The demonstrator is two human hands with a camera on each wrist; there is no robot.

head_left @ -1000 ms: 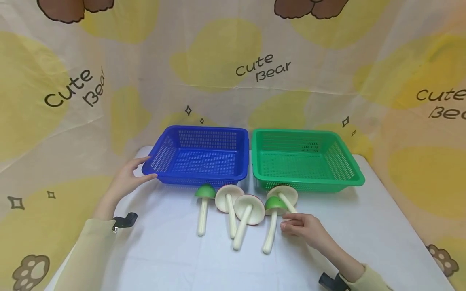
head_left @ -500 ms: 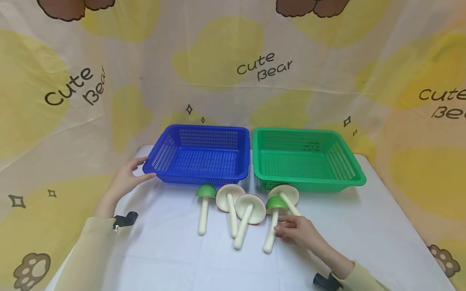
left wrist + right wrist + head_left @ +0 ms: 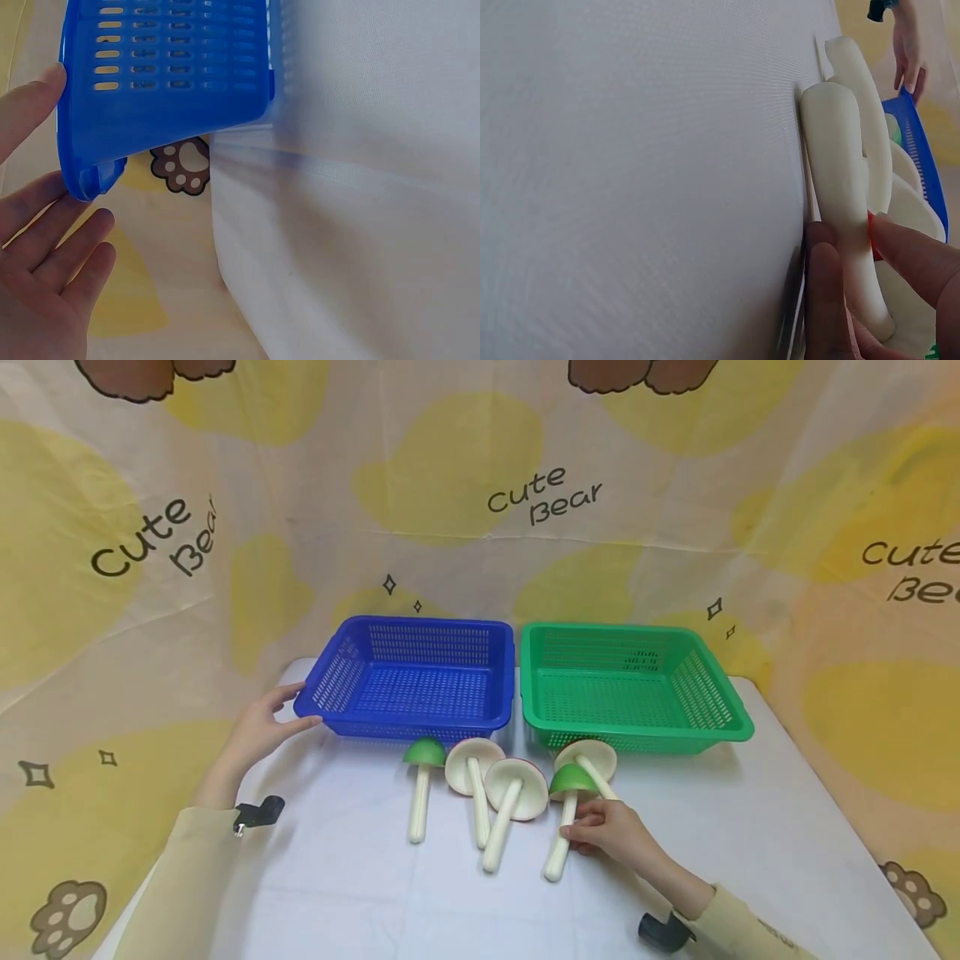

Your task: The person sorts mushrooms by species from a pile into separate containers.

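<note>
right hand [image 3: 617,835]: narrow pinch on stem of the right-side green-capped mushroom [image 3: 567,808], just near-side of the left end of green basket [image 3: 637,732]. left hand [image 3: 257,732]: spread wide, touching left rim of blue basket [image 3: 416,724].

Soft, fairly even light covers my desk [image 3: 337,893], with a faint grey shadow just beside my left hand [image 3: 258,727] and another under my right hand [image 3: 611,835]. Both wrist views look dimmer; in the right one, darker shadow hugs my near hand, while the basket [image 3: 913,135] beyond looks soft.
</note>
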